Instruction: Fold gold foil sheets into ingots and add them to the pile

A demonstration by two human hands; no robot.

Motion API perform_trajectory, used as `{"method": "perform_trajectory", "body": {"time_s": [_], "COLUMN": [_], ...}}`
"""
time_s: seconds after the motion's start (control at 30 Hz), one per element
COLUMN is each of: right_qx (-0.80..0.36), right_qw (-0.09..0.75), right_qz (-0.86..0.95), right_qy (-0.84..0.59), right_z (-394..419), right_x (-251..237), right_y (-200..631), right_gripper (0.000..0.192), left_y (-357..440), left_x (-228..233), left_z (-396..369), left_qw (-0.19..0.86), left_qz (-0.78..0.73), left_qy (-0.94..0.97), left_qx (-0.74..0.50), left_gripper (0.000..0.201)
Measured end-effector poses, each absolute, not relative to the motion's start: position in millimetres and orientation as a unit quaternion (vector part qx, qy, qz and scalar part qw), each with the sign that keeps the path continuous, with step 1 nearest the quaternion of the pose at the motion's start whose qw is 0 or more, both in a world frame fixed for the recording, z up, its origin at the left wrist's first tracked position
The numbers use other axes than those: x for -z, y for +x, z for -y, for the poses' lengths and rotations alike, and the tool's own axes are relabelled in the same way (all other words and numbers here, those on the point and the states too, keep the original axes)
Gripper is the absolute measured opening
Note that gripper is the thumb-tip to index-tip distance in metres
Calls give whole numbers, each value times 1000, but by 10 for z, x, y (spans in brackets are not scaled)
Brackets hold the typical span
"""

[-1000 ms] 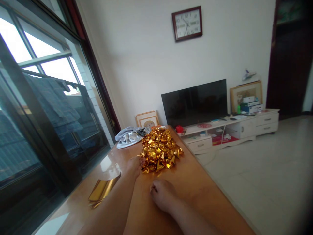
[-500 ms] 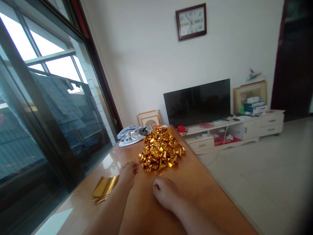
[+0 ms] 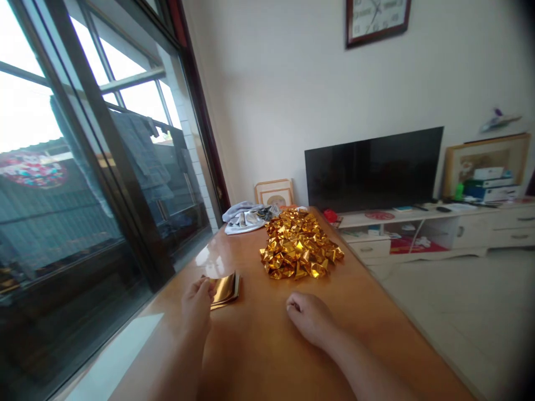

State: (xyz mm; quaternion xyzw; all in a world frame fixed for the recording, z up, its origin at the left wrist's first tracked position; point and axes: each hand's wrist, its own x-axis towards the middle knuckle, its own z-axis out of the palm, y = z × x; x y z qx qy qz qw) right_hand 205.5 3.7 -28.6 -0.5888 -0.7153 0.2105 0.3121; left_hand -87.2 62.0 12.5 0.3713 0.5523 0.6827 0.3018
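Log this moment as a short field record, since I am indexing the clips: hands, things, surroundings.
left hand: fingertips on the gold sheets, grip unclear
right hand: loosely curled, resting on the table, holding nothing
pile: folded gold pieces heaped beyond both hands
cloth: crumpled at the table's far end
surroundings: window to the left, TV and clock by the far wall
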Motion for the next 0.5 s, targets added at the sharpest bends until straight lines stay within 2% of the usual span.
{"method": "perform_trajectory", "body": {"time_s": [0.17, 0.5], "right_qx": [-206, -218], "right_qw": [319, 317], "right_qz": [720, 724], "right_qy": [-581, -572], "right_z": [-43, -57], "right_x": [341, 377], "right_y": [2072, 2099], "right_gripper": [14, 15], "left_y": [-946, -864], "left_x": [-21, 57], "left_z": [-597, -651], "left_qw": [250, 222], "left_qz": [-592, -603], "left_qy": [457, 580], "left_qx": [-615, -500], "left_gripper": [17, 13]}}
